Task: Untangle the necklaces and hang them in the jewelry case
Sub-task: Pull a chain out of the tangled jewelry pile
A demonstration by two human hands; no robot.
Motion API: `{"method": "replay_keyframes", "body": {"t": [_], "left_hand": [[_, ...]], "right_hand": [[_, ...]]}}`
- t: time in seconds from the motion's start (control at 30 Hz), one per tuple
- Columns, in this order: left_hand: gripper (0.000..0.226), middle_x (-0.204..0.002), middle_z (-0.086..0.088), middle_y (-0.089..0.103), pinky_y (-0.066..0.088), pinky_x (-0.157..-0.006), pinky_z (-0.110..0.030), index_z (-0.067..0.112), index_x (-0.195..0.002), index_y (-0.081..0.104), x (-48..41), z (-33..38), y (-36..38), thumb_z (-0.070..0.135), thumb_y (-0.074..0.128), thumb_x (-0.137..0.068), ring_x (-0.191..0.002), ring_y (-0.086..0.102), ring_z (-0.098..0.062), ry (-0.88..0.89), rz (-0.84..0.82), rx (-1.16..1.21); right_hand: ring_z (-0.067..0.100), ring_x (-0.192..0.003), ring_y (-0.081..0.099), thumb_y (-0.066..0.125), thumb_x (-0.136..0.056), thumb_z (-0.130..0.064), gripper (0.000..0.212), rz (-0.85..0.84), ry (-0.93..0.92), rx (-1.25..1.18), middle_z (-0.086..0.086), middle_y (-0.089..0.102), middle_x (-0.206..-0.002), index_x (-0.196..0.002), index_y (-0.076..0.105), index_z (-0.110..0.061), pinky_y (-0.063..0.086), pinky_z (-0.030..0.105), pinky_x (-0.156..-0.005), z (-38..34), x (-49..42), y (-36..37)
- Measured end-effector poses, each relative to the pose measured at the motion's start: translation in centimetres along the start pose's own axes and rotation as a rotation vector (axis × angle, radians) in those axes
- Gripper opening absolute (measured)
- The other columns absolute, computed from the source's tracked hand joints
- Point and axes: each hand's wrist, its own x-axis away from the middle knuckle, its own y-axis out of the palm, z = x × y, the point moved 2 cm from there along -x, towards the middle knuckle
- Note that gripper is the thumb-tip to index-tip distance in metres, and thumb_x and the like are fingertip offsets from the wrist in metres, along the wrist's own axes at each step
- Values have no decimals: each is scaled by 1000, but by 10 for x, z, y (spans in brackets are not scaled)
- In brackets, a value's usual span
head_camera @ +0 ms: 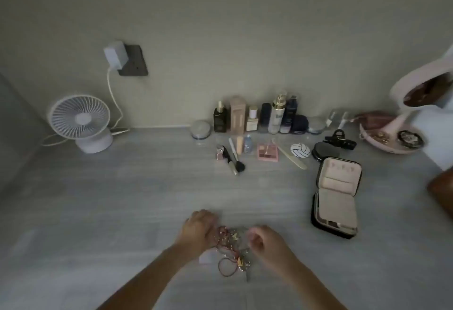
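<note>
Working the necklace tangle (231, 248), flat on the surface (122, 199), well apart from the jewelry case (335, 197): nearer the viewer than the case and to its left. Flanked by left hand (198, 228) and right hand (263, 244), both touching it. Left fingers (212, 232) curled into the edge away from the case, apparently pinching red cord. Right fingers (253, 237) curled at the edge toward the case, likely pinching a strand; too blurred to tell which. Long axis of tangle roughly parallel to the case's, red loop trailing at the near end. Case open, hook row (340, 168) at its far end, seemingly bare. Right hand nearer the case, so probably the carrier for a freed necklace.
</note>
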Motion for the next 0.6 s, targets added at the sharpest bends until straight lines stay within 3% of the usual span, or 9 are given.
{"method": "replay_keyframes", "body": {"t": [0.1, 0.23, 0.33, 0.43, 0.53, 0.6], "left_hand": [[64, -115, -1, 59, 39, -90, -30, 18, -114, 61, -7, -4, 15, 47, 20, -75, -108, 51, -22, 46, 112, 68], [56, -114, -1, 60, 41, -92, -36, 18, -113, 63, -7, -13, 35, 46, 25, -83, -106, 51, -22, 104, 284, 137], [60, -112, -5, 61, 40, -94, -33, 14, -112, 63, -1, -14, 41, 46, 22, -83, -106, 51, -24, 158, 380, 156], [60, -112, -4, 60, 32, -94, -20, 14, -113, 62, 10, -12, 46, 46, 20, -83, -106, 49, -16, 253, 401, 140], [67, -117, -5, 57, 25, -93, -14, 12, -116, 59, 14, -17, 46, 50, 18, -79, -111, 47, -18, 290, 404, 183], [64, -120, -8, 56, 23, -93, -15, 9, -117, 58, 15, -18, 47, 47, 21, -81, -116, 46, -22, 281, 407, 197]], "right_hand": [[3, -89, 56, 55, -89, -16, 21, 87, -103, -11, -1, 65, -102, -107, 64, -13, 36, 0, -73, 0, -15, 1], [10, -90, 61, 54, -89, -20, 21, 149, -282, 83, -2, 66, -102, -106, 65, -16, 43, 16, -79, 2, -25, 11], [8, -84, 62, 52, -90, -16, 21, 213, -372, 104, -6, 65, -96, -106, 64, -16, 42, 15, -77, 10, -26, 13], [-1, -62, 62, 46, -91, -7, 23, 274, -356, -7, -17, 58, -83, -104, 64, -14, 46, 14, -67, 18, -19, 19], [4, -58, 61, 39, -92, 1, 30, 377, -315, -134, -8, 59, -77, -102, 63, -14, 53, 23, -65, 21, -9, 24], [5, -59, 61, 36, -92, 3, 31, 401, -286, -149, 1, 60, -80, -103, 62, -10, 52, 16, -64, 19, -3, 25]]}}
